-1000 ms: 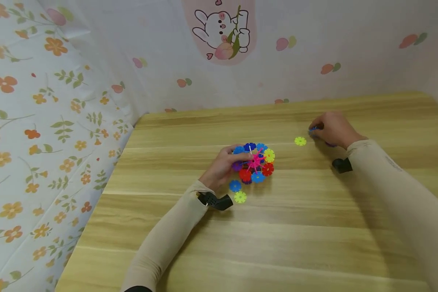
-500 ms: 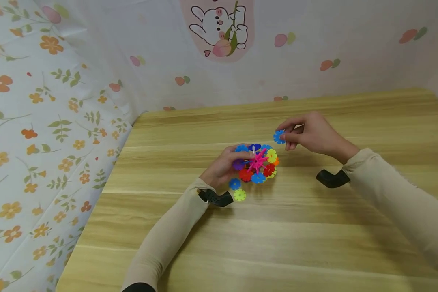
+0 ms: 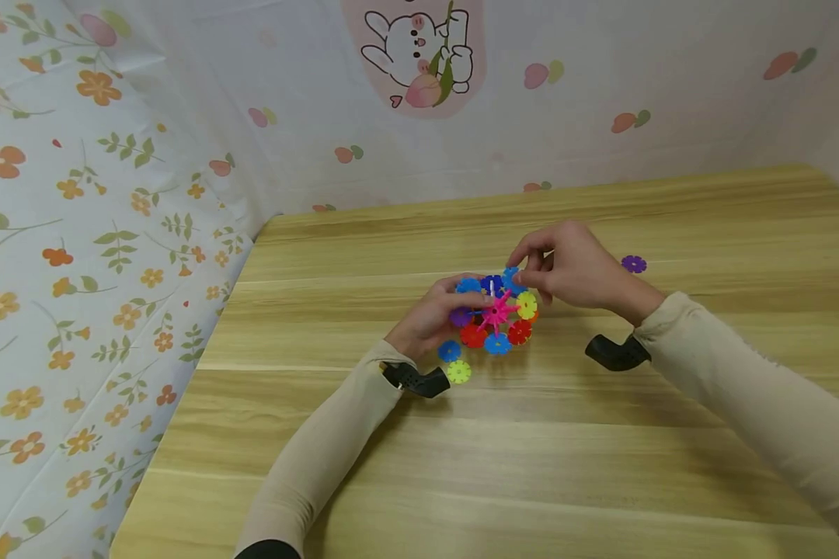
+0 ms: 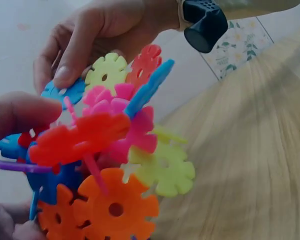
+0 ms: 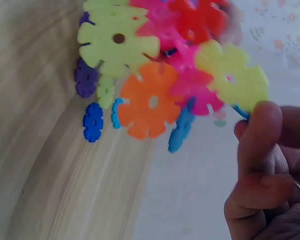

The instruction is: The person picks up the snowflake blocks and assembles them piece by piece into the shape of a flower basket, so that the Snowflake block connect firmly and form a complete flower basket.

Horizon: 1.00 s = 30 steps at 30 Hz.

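In the head view my left hand (image 3: 429,317) holds a ball-like cluster of interlocking snowflake discs (image 3: 498,312), its thumb laid across the near side. Pink, red, yellow, orange and blue notched discs make up this cluster. My right hand (image 3: 573,268) pinches a blue disc (image 3: 511,278) between thumb and fingers at the cluster's upper right edge. The left wrist view shows the right thumb and fingers on a blue disc (image 4: 65,91) beside a yellow one. In the right wrist view the right fingers (image 5: 262,135) mostly hide that blue disc behind a yellow disc (image 5: 235,75).
Loose on the wooden table (image 3: 419,466) lie a blue disc (image 3: 450,351) and a yellow-green disc (image 3: 459,372) near the left wrist. A purple disc (image 3: 634,264) lies beyond the right wrist. A patterned cloth (image 3: 287,70) hangs behind the table.
My right hand has lifted a blue disc from the table's right side and brought it left to the cluster. My left hand keeps hold of the cluster, which has tilted slightly.
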Motion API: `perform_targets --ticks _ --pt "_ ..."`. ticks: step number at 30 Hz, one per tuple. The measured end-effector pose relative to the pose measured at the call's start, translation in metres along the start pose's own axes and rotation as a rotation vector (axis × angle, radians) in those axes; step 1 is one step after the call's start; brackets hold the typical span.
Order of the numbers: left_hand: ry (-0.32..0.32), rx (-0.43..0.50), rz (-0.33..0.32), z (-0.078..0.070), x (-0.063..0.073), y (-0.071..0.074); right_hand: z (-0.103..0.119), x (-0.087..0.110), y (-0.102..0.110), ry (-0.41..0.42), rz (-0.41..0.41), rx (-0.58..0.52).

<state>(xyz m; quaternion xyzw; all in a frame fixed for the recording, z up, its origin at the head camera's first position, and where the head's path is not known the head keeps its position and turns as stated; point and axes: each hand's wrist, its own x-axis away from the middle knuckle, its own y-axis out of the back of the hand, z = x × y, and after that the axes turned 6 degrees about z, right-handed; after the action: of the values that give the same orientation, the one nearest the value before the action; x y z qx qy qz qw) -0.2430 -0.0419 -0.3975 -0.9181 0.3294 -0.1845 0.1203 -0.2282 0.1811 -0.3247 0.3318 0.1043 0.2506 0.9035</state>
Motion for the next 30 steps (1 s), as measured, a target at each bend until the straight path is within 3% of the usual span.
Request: perform_targets --ticks 8,15,21,25,30 --pt "-0.028 0.009 -0.136 -0.002 0.001 -0.002 -0.002 -0.007 -0.009 0.013 -0.003 -0.016" --pt "0.019 -0.026 -0.095 0.002 0.001 0.006 -0.010 -0.011 -0.002 -0.005 0.081 0.025" --pt "0.046 -0.007 -0.112 0.002 0.013 0.020 -0.037 -0.011 0.037 -0.136 0.164 0.293" --pt "0.033 -0.099 -0.149 -0.009 0.018 0.023 -0.076 0.000 0.065 -0.202 0.203 0.502" --pt "0.013 -0.132 -0.172 -0.017 0.019 0.020 -0.118 0.019 0.076 -0.309 0.197 0.593"
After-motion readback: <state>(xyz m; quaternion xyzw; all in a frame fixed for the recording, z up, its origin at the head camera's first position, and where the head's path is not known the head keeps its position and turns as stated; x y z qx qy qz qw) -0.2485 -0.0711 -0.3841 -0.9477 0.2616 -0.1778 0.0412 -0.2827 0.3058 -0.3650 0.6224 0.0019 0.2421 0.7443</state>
